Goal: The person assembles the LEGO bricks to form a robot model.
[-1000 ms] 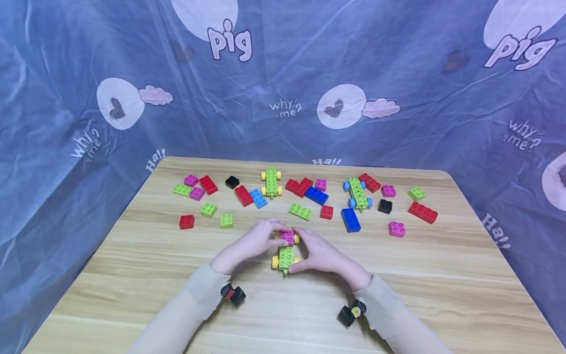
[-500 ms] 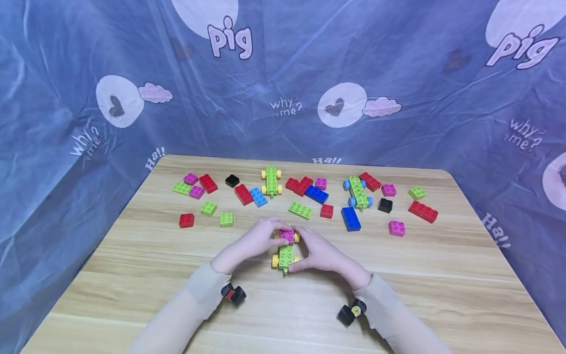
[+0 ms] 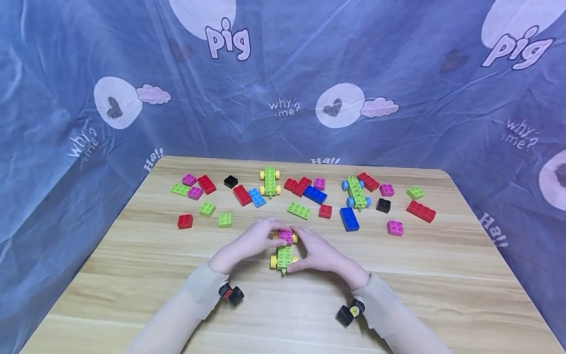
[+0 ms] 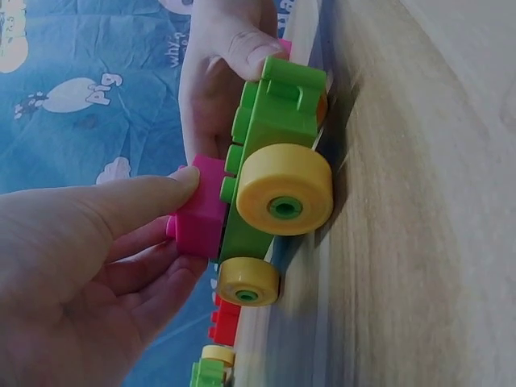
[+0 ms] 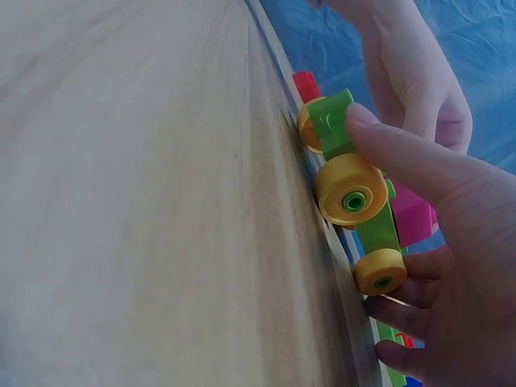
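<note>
A green toy car base (image 3: 284,255) with yellow wheels stands on the table between my hands. On its far end sits a magenta brick (image 4: 201,210), which my left hand (image 3: 256,239) pinches between thumb and fingers. My right hand (image 3: 322,253) holds the car base lengthwise. Its thumb (image 5: 403,153) rests on the near end, and its fingers curl around the far end by a yellow wheel (image 5: 380,272). In the left wrist view the brick appears pressed against the studs; whether it is fully seated I cannot tell.
Loose bricks lie across the back of the wooden table (image 3: 132,275). Among them stand another green car base with yellow wheels (image 3: 270,182) and one with blue wheels (image 3: 355,192). Nearest the hands are a green brick (image 3: 299,211) and a dark blue brick (image 3: 349,219).
</note>
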Demonstrator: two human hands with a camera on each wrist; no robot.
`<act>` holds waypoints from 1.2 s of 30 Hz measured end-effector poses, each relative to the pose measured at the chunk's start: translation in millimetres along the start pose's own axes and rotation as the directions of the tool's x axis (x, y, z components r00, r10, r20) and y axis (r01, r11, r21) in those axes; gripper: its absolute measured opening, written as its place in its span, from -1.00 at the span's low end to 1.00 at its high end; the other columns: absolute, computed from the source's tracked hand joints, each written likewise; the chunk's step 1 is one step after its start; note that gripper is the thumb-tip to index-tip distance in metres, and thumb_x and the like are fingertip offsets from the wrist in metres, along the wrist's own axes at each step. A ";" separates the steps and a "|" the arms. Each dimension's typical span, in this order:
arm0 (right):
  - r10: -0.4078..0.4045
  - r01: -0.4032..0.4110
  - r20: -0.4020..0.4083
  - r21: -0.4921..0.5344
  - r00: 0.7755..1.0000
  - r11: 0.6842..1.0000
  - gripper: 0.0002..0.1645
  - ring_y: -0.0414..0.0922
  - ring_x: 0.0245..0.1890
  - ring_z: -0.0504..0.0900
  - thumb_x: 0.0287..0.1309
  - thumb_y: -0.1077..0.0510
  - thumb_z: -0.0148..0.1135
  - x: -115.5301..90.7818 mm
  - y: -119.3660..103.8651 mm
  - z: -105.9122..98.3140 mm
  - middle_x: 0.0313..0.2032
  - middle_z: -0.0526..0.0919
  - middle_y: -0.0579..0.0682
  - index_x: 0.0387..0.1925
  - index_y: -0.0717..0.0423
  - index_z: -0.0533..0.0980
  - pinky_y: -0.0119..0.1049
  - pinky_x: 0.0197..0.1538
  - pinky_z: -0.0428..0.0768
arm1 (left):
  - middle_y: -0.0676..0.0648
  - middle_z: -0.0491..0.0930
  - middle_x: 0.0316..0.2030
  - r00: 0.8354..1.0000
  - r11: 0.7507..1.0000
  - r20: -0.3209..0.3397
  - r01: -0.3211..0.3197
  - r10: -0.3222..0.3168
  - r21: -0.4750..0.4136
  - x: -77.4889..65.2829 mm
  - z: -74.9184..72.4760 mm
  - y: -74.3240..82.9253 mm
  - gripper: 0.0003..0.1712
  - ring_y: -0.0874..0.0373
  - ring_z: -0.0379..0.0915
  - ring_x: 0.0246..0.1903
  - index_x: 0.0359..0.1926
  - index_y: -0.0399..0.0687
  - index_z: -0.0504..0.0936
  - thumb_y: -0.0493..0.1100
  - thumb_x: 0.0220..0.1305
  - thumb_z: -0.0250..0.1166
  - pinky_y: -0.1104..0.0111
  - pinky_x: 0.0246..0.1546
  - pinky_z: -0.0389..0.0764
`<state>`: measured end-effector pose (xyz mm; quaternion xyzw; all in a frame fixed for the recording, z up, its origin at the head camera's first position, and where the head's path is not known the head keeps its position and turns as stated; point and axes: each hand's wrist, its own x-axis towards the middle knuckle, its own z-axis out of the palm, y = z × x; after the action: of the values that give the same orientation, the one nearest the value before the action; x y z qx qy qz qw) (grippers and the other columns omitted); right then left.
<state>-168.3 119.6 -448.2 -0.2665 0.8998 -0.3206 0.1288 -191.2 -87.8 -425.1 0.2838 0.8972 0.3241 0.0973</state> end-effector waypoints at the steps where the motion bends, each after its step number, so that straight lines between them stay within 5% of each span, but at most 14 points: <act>1: 0.000 0.000 0.000 -0.001 1.000 1.000 0.36 0.15 0.42 0.16 -0.25 -0.31 0.51 0.2 -0.1 0.2 0.42 0.18 0.20 0.44 0.24 0.08 0.08 0.41 0.16 | -0.12 0.60 0.05 1.000 1.000 -0.002 -0.002 0.002 0.000 -0.7 -0.1 -0.1 -0.56 -0.04 0.48 0.11 0.08 -0.13 0.61 -0.11 0.18 0.36 0.05 0.23 0.40; 19: -0.032 0.032 -0.001 0.015 0.999 0.999 0.40 0.11 0.42 0.17 -0.31 -0.35 0.52 2.8 3.4 2.3 0.42 0.19 0.17 0.45 0.19 0.06 0.04 0.41 0.18 | -0.14 0.56 0.13 0.999 0.998 0.005 -0.053 0.053 0.036 -5.2 -5.7 -7.5 -0.39 -0.02 0.47 0.14 0.18 -0.18 0.52 -0.04 0.13 0.41 0.13 0.22 0.44; 27: -0.061 0.058 0.046 0.050 0.997 0.997 0.40 0.14 0.42 0.15 -0.34 -0.21 0.59 -2.2 8.8 -15.3 0.43 0.16 0.20 0.46 0.21 0.04 0.08 0.41 0.16 | -0.13 0.60 0.08 0.995 0.995 0.024 -0.095 0.094 0.036 -6.8 -9.9 -13.3 -0.42 0.04 0.55 0.03 0.14 -0.19 0.54 -0.11 0.09 0.43 0.21 0.13 0.52; 36: -0.125 0.129 -0.049 0.079 0.991 0.989 0.03 0.22 0.28 0.35 -0.07 0.09 0.50 3.9 20.6 -44.7 0.32 0.33 0.25 0.36 0.31 0.19 0.16 0.29 0.34 | -0.11 0.60 0.07 0.994 0.994 0.028 -0.110 0.109 0.030 -6.9 -9.1 -13.7 -0.45 0.07 0.57 0.00 0.14 -0.18 0.54 -0.14 0.13 0.40 0.23 0.11 0.53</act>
<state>-197.7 153.5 -427.7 -0.3107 0.8697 -0.3705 0.0994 -194.8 -105.1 -426.9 0.3382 0.8840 0.3109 0.0868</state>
